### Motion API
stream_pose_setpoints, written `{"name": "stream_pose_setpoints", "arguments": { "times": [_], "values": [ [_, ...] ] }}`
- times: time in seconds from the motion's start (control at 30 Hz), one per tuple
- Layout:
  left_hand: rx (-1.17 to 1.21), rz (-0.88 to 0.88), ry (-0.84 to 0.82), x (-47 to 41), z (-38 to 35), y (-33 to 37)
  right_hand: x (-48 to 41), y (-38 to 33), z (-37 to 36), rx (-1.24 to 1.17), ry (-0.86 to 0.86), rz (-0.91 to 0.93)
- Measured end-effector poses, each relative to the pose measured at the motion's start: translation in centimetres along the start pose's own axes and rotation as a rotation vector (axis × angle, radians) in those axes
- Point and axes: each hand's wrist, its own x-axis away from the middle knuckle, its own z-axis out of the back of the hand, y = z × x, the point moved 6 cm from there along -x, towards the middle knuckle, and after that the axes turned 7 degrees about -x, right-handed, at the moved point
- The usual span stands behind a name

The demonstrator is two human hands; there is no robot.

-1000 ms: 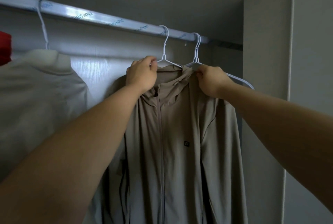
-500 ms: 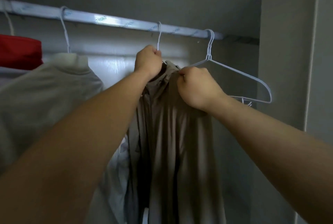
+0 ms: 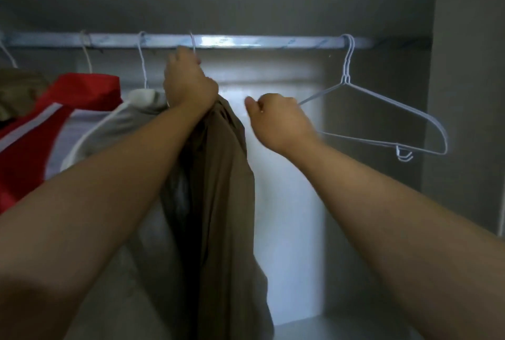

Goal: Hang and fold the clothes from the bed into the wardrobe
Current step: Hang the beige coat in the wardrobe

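Below the rail, the tan jacket is gripped at its collar by the left hand; it has been released by the right hand, fingers curled, their hold impossible to tell; hanging is judged nearly done.

We record the left hand and right hand bare, both forearms uncovered to the frame edge.
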Motion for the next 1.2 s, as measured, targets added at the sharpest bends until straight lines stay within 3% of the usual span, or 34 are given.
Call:
{"name": "stream_pose_setpoints", "arguments": {
  "times": [0.07,0.1,0.17,0.23,0.27,0.3,0.37,0.5,0.57,0.77,0.93,1.07,1.2],
  "values": [
    [-0.027,-0.250,-0.082,1.5,-0.3,5.0,-0.1,4.6,4.0,0.381,0.127,-0.079],
    [-0.048,-0.337,-0.209,2.5,-1.4,7.6,0.1,6.5,5.9,0.548,0.142,-0.105],
    [-0.201,-0.431,-0.663,5.5,-5.1,12.1,0.8,10.1,9.2,0.791,0.135,-0.149],
    [-0.417,-0.362,-1.209,9.5,-8.6,14.6,1.3,13.0,11.9,0.975,0.151,-0.176],
    [-0.483,-0.276,-1.388,11.1,-9.6,15.3,1.5,13.8,12.8,1.038,0.153,-0.163],
    [-0.488,-0.198,-1.459,12.1,-10.4,16.2,1.7,14.4,13.5,1.080,0.160,-0.136],
    [-0.260,-0.058,-1.391,12.3,-12.4,18.5,1.9,14.5,14.5,1.080,0.209,-0.080],
    [0.509,0.304,-0.999,11.3,-15.8,22.2,1.9,14.5,15.0,1.056,0.203,-0.049],
    [0.669,0.373,-0.930,11.7,-17.1,22.2,1.9,14.8,14.9,1.068,0.132,-0.045],
    [0.938,0.384,-0.917,12.3,-17.9,22.6,2.7,14.7,15.0,0.913,0.092,-0.052],
    [1.047,0.390,-1.025,12.6,-16.7,24.3,2.6,14.2,15.9,0.809,0.148,-0.054],
    [1.199,0.455,-0.864,11.5,-15.0,25.1,2.3,13.4,16.8,0.698,0.270,-0.092],
    [1.284,0.529,-0.718,10.6,-14.5,24.2,3.3,12.0,16.7,0.750,0.363,-0.027]
  ]
}}
